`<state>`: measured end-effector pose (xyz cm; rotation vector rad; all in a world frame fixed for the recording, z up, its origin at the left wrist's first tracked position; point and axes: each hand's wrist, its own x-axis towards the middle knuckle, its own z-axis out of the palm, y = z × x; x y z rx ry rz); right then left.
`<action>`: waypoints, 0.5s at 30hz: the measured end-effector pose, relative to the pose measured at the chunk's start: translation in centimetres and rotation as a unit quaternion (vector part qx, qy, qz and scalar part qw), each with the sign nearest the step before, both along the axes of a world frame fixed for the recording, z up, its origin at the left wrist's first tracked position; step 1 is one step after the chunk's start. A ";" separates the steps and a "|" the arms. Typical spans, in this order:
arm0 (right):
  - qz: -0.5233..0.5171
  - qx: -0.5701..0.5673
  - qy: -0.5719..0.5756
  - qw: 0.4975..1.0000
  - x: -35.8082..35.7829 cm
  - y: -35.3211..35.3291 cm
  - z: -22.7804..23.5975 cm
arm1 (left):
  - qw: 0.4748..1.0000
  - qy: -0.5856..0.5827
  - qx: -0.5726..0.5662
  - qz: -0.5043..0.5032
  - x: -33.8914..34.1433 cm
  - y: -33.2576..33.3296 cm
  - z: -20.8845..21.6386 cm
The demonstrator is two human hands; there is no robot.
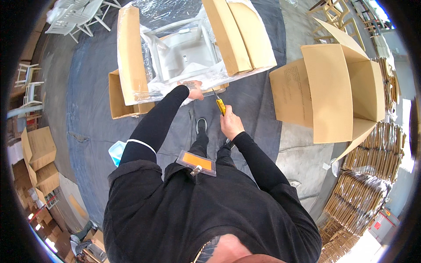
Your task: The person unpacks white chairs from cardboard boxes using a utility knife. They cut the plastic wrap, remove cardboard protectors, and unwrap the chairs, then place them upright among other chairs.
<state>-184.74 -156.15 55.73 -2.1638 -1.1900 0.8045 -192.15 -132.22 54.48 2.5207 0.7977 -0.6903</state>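
A yellow utility knife [221, 105] is gripped in my right hand [231, 123], its blade pointing up toward the near edge of a wrapped bundle. My left hand [194, 90] is closed at that edge, on the clear plastic wrap [171, 91]; its fingertips are partly hidden. Inside the bundle lies a white chair [155, 57], its legs and rails showing through the film. Thick cardboard pieces flank the chair, one on the left [130, 52] and a wider one on the right [232, 41].
An open cardboard box [326, 94] stands at right, and another box [115, 94] sits partly under the bundle. Dark sheeting [94, 131] covers the floor. White chairs [81, 19] are at far left, wrapped stacks [357, 197] at right. A blue mask [116, 152] hangs by my left arm.
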 end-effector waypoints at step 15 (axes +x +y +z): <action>0.003 -0.021 -0.065 0.998 -1.4 4.5 -3.5 | 0.995 -0.067 0.008 0.069 -0.6 0.3 -3.1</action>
